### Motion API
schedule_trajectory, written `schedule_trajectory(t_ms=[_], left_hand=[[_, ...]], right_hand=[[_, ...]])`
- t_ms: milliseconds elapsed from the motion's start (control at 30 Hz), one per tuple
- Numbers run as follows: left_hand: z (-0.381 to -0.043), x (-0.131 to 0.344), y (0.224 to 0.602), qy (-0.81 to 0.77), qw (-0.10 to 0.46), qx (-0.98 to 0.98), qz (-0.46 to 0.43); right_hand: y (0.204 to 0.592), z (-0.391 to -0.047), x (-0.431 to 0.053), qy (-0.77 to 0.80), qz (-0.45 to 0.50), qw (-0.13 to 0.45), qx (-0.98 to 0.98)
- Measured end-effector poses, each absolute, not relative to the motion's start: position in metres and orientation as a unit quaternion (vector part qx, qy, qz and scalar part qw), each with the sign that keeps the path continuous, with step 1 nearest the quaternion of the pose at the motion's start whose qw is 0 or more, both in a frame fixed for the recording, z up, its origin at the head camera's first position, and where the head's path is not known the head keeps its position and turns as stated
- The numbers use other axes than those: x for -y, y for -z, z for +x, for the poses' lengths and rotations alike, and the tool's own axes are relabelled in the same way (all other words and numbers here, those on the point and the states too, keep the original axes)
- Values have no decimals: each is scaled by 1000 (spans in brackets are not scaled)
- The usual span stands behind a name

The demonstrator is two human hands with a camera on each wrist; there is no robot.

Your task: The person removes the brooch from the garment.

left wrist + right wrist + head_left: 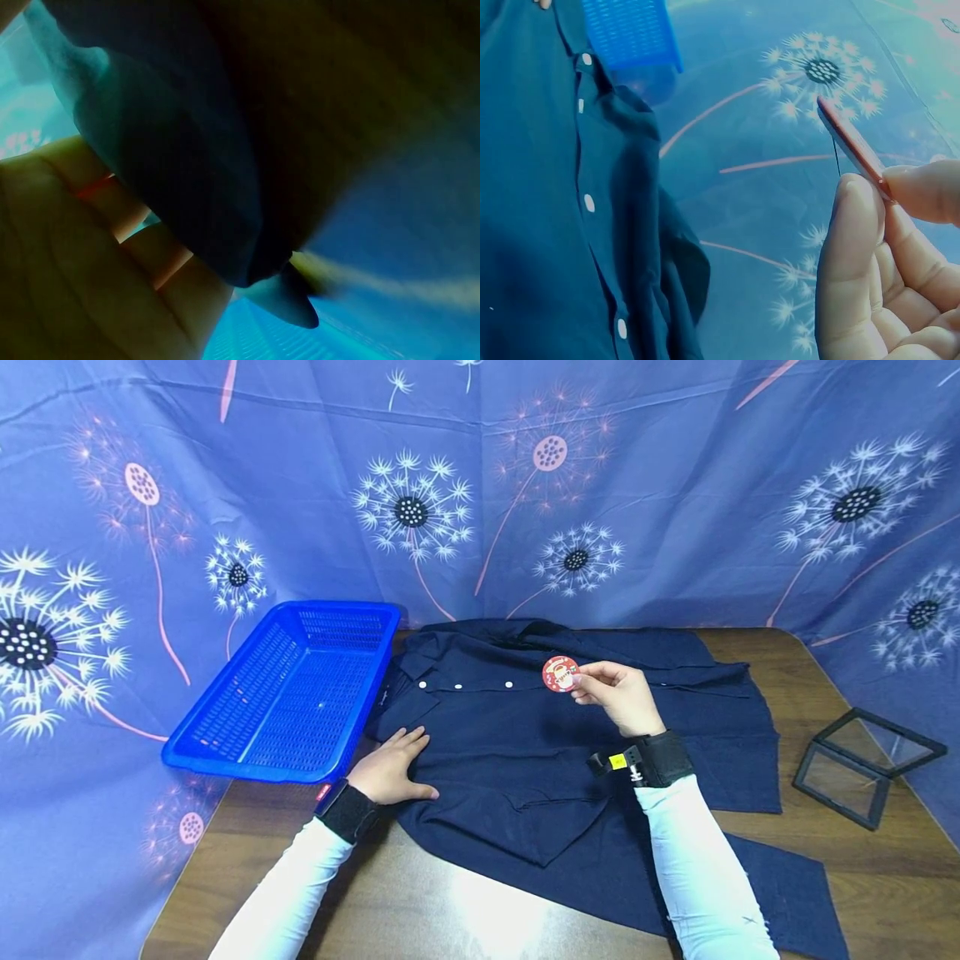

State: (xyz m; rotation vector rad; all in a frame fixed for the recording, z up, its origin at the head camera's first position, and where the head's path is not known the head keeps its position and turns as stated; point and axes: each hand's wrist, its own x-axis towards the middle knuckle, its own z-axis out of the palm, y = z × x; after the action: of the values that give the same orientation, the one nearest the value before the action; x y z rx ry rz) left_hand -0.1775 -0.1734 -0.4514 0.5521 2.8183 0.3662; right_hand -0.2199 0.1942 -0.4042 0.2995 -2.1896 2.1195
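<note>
A navy button-up shirt point(495, 727) with white buttons lies spread across the wooden table. Above its button strip, my right hand point(626, 697) pinches a round red badge point(558, 674) with a cartoon picture between thumb and fingers. The right wrist view shows the badge point(851, 142) edge-on, with a thin dark line beside it, perhaps a pin. My left hand point(390, 768) rests on the shirt near its collar end, fingers spread. Dark cloth point(172, 142) lies against the left fingers in the dim left wrist view.
A blue plastic basket point(281, 693) stands at the table's left, close to the left hand. At the right lies a black hinged frame point(862, 764) with clear panes, standing partly open. Behind the table point(247, 860) hangs a blue dandelion-print curtain point(480, 485).
</note>
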Motion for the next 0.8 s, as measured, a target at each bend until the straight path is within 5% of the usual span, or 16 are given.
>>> schedule_trajectory(t_ms=[800], left_hand=[[-180, 164, 447, -130, 89, -971, 179]], right_hand=[[409, -215, -205, -722, 99, 77, 681]])
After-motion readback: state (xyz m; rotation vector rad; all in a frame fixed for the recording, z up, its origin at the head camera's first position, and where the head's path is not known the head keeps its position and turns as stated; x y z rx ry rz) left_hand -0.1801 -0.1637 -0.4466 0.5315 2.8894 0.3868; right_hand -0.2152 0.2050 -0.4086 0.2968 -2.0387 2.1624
